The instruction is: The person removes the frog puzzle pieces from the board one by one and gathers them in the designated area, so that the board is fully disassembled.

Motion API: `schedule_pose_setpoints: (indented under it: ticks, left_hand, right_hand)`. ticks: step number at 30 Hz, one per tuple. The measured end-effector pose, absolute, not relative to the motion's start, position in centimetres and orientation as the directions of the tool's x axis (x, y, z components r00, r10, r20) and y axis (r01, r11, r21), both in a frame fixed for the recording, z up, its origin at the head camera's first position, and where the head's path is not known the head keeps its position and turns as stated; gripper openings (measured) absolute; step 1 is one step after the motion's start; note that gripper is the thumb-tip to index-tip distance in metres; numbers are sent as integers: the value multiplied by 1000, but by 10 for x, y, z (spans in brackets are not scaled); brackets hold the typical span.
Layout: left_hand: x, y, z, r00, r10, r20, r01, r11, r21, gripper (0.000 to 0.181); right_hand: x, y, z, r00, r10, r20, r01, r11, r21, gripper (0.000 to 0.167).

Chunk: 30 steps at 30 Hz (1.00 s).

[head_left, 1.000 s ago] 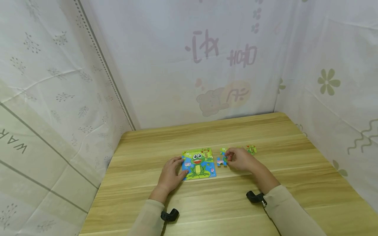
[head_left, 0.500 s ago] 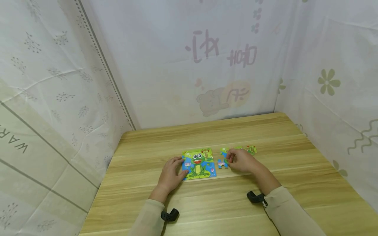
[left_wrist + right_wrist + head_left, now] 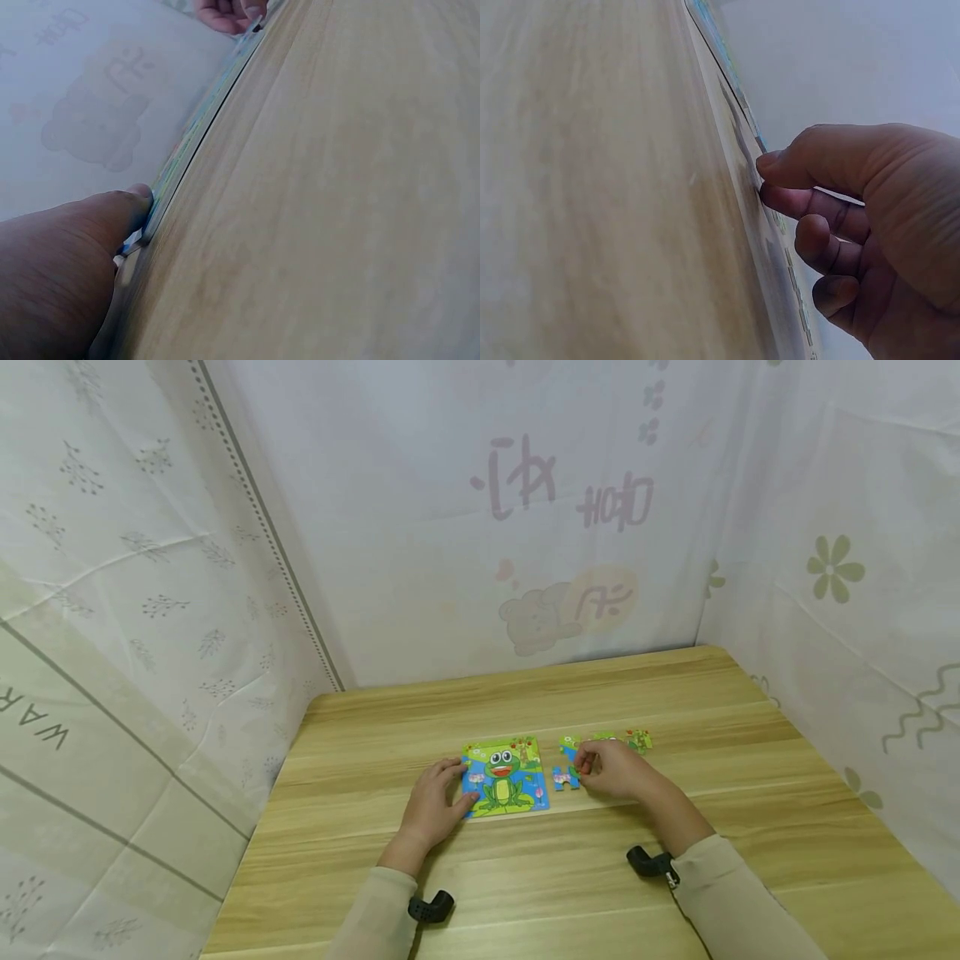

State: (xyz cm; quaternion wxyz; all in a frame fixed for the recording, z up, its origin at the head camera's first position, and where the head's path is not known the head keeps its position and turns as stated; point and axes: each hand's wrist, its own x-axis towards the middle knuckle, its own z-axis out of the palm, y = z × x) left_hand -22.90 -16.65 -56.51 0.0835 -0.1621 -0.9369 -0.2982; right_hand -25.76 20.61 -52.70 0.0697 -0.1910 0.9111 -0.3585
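Note:
In the head view, a square frog picture point(image 3: 504, 782) lies flat on the wooden table. My left hand point(image 3: 429, 810) rests at its left side, thumb and fingertips touching the edge; the left wrist view shows the thumb point(image 3: 116, 214) against that edge. To the right, my right hand point(image 3: 617, 768) pinches a blue jigsaw piece with a pink flower point(image 3: 564, 780) between thumb and fingers, low over a pale board. A row of green pieces point(image 3: 639, 741) runs along that board's top, partly hidden by the hand. The right wrist view shows my right hand point(image 3: 885, 217) with its other fingers curled.
The wooden table point(image 3: 525, 877) has rounded far corners. Pale printed curtains point(image 3: 420, 527) hang behind it and on both sides. A black wrist device sits at each sleeve cuff, the left one point(image 3: 432, 907) and the right one point(image 3: 651, 862), above the near table area.
The flower piece has shifted slightly right and toward me, turning a little, with my right hand at it. My left hand and the frog picture have stayed put.

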Motion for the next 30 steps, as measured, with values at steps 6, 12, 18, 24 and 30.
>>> schedule_pose_setpoints:
  ticks: [6,12,18,24,30]
  left_hand:
    - [-228,-167,-565,-932,252,260,357,764,538,58]
    - [-228,-167,-564,-934,251,252,352,762,544,58]
    - [-229,-167,-564,-936,251,246,348,761,547,58]
    - [-229,-167,-564,-936,252,246,349,760,548,57]
    - [-230,-167,-565,-936,252,245,348,763,545,57]
  right_hand:
    - [-257,209,-527,-920,-392,4,-287,668,-687,15]
    - [-258,215,-526,-922,-386,1,-279,666,-691,14]
    - [-260,219,-527,-929,-370,-2,-273,690,-670,15]
    - [-260,220,-526,-933,-360,-14,-257,693,-673,15]
    - [-259,220,-526,-935,-355,-9,-262,705,-659,15]
